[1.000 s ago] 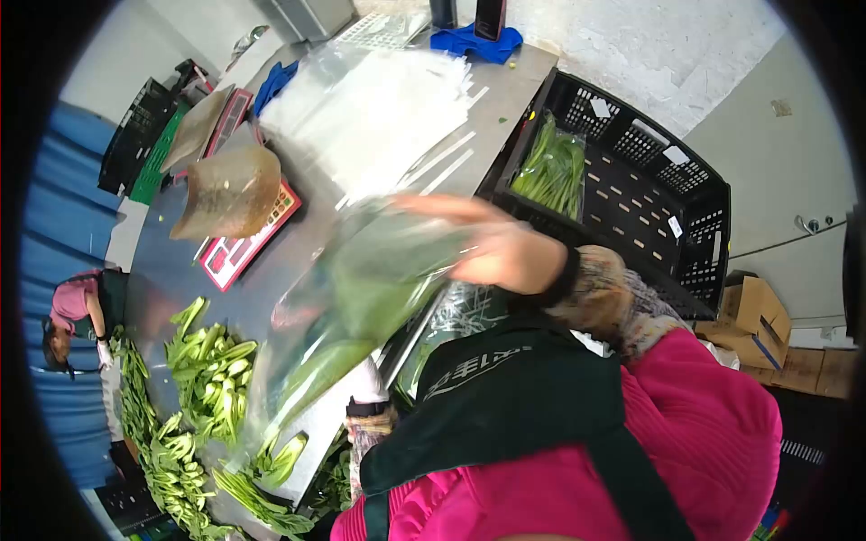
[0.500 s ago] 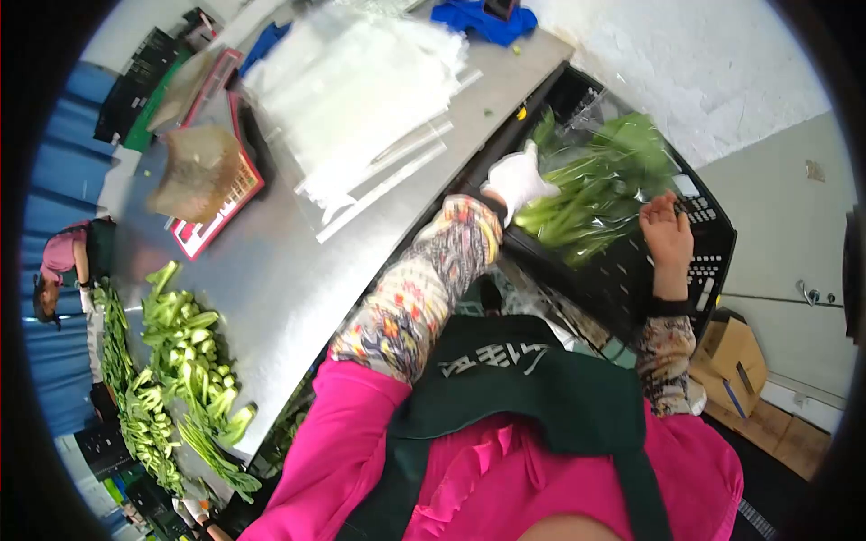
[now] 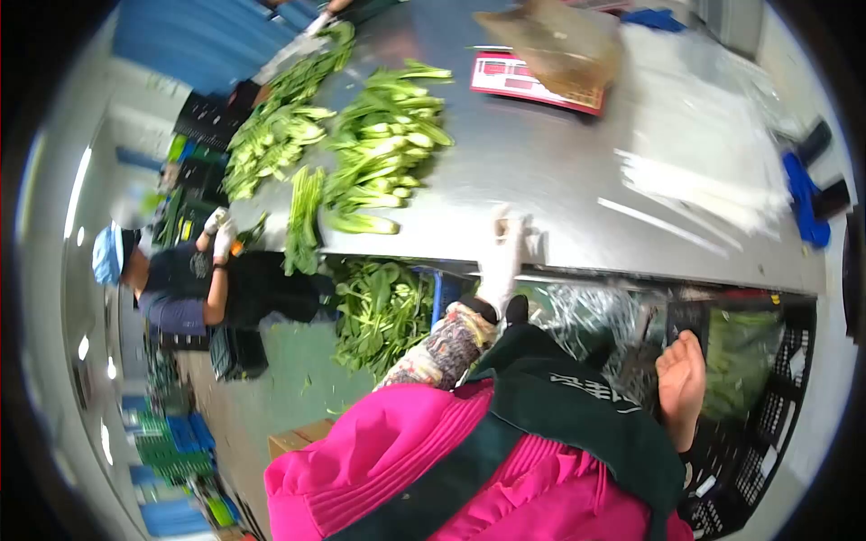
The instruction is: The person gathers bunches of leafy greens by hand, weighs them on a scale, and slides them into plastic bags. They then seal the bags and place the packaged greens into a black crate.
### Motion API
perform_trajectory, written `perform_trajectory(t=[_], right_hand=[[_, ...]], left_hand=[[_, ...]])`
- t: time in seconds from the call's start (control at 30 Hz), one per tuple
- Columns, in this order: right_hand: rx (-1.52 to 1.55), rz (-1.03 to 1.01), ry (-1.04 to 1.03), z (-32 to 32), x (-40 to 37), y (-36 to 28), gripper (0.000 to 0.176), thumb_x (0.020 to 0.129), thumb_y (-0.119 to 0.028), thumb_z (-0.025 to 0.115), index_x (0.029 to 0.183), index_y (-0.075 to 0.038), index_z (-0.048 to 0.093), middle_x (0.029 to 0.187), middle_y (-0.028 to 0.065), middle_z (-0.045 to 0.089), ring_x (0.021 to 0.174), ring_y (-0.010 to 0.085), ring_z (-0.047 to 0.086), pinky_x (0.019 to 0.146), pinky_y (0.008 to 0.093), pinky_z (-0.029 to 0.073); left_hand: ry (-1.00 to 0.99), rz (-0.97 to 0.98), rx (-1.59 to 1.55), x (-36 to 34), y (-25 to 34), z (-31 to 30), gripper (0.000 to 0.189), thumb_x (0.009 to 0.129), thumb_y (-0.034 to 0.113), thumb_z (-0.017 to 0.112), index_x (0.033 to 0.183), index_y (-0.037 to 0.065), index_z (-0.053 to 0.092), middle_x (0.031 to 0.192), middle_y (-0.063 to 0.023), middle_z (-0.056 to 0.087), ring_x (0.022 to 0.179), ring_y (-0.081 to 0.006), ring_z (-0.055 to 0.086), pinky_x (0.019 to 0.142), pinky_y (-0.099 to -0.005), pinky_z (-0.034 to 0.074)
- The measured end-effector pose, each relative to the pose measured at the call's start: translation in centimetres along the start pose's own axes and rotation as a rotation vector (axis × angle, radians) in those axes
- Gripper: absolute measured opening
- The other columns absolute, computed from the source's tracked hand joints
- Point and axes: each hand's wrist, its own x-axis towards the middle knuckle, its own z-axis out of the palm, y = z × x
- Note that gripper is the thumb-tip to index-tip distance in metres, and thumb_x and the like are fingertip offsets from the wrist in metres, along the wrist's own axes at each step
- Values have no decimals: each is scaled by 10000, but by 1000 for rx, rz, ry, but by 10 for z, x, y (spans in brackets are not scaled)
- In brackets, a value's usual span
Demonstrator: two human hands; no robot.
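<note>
My left hand (image 3: 502, 248), in a white glove, reaches over the front edge of the metal table, somewhat blurred. Its fingers point forward and hold nothing that I can see. To its left lies a pile of leafy green stalks (image 3: 388, 149), with a separate bunch (image 3: 305, 212) near the table edge. My right hand (image 3: 682, 374) is bare, palm up, its fingers loosely bent and nothing in them. Just right of it, a clear bag of greens (image 3: 740, 361) lies in a black crate (image 3: 767, 442), not touching the hand as far as I can tell.
A red-and-white scale (image 3: 532, 86) with a brownish bag on it stands at the back of the metal table (image 3: 541, 171). Clear plastic bags (image 3: 704, 135) are stacked at right. Below the edge are more greens (image 3: 383, 311). A gloved co-worker (image 3: 185, 279) stands left.
My left hand has left the bagged greens and moved left over the table. My right hand has come away from the bag, which lies in the crate. The view has turned left.
</note>
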Motion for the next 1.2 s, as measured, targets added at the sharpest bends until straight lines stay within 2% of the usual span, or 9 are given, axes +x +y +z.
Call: perform_trajectory(t=[0.1, 0.23, 0.3, 0.37, 0.53, 0.63, 0.77, 0.9, 1.2], right_hand=[[-111, 82, -95, 58, 27, 33, 158, 942, -97, 443, 1015, 17, 524, 733, 13, 414, 689, 119, 396, 641, 253, 347], [-700, 45, -320, 144, 81, 81, 176, 928, -113, 484, 996, 25, 571, 791, 34, 492, 728, 123, 459, 681, 251, 379], [-985, -36, -444, 207, 112, 116, 215, 916, -143, 538, 1032, 32, 587, 885, 50, 577, 808, 134, 546, 752, 246, 424], [-1178, -203, -628, 264, 159, 160, 285, 904, -177, 572, 1090, 39, 573, 992, 80, 616, 933, 162, 592, 858, 268, 445], [-1572, -975, -717, 366, 287, 281, 454, 845, -312, 600, 1107, 57, 571, 1107, 238, 579, 974, 395, 568, 854, 437, 449], [-1778, -569, -726, 384, 301, 308, 507, 811, -368, 628, 1079, 60, 588, 1062, 264, 582, 935, 392, 581, 837, 440, 455], [-2018, -428, -740, 394, 272, 315, 532, 808, -419, 624, 1078, 38, 589, 1132, 266, 540, 1069, 369, 524, 884, 411, 429], [-1993, -646, -670, 390, 280, 334, 589, 773, -441, 640, 1057, 71, 580, 1035, 293, 538, 970, 413, 543, 866, 454, 442], [-1932, -536, -702, 393, 264, 357, 624, 815, -401, 599, 1108, 127, 440, 922, 324, 588, 877, 441, 580, 806, 463, 470]], left_hand=[[492, 122, -204, 45, -33, -118, 525, 864, 224, 643, 1262, -32, 415, 1108, -164, 509, 912, -191, 557, 808, -304, 471], [916, 98, 145, 100, -82, -215, 569, 808, 251, 719, 1222, 12, 410, 942, -88, 505, 758, -145, 517, 626, -306, 476], [728, -283, -445, 106, -51, -228, 477, 804, 270, 724, 1132, 45, 461, 802, -35, 488, 658, -127, 478, 565, -290, 439], [665, -411, -432, 126, -37, -238, 418, 802, 348, 718, 1043, 77, 510, 728, -5, 477, 574, -114, 446, 493, -266, 384], [482, -432, -539, 161, -32, -241, 311, 864, 282, 659, 995, 29, 536, 775, -25, 550, 506, -89, 433, 440, -217, 338], [383, -301, -590, 171, -51, -249, 501, 876, 262, 639, 1215, -60, 457, 1132, -174, 570, 982, -225, 563, 851, -306, 452], [346, -267, -912, 161, -22, -249, 482, 897, 251, 611, 1246, -40, 451, 1155, -146, 564, 1015, -216, 558, 866, -340, 464], [328, -391, -1097, 173, -16, -252, 458, 902, 240, 604, 1262, -2, 455, 1160, -102, 572, 1017, -204, 569, 841, -344, 489], [271, -354, -1119, 174, -3, -258, 474, 855, 193, 664, 1273, 77, 473, 1217, -59, 545, 1074, -186, 526, 901, -341, 449]])
